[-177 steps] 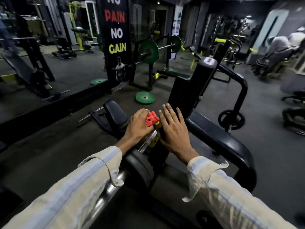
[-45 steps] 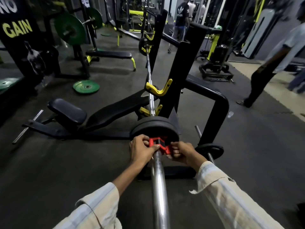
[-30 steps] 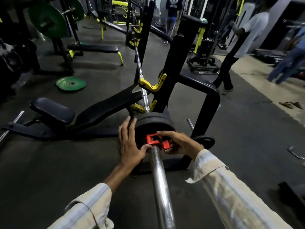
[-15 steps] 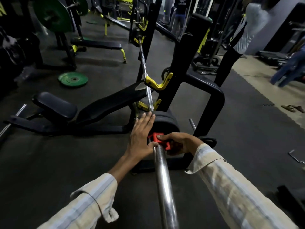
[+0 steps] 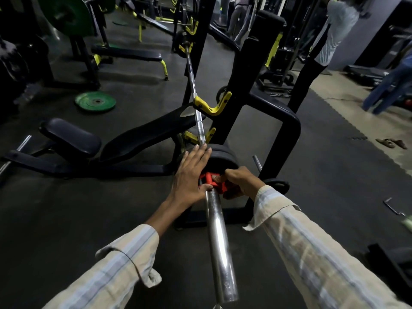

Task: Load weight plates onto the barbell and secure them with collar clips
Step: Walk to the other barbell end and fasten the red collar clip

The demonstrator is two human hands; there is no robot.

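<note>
One shiny round metal barbell (image 5: 219, 246) carried two black round plates (image 5: 223, 156). One red plastic clip (image 5: 211, 179) sat against them. The left hand (image 5: 189, 177) lay spread flat on the plates; the right hand (image 5: 242, 181) pinched the clip.

No legible text, label, brand or number anywhere — not on plates, bar or racks.

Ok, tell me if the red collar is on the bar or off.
On: the red collar sits around the barbell sleeve against the black plates.
</note>
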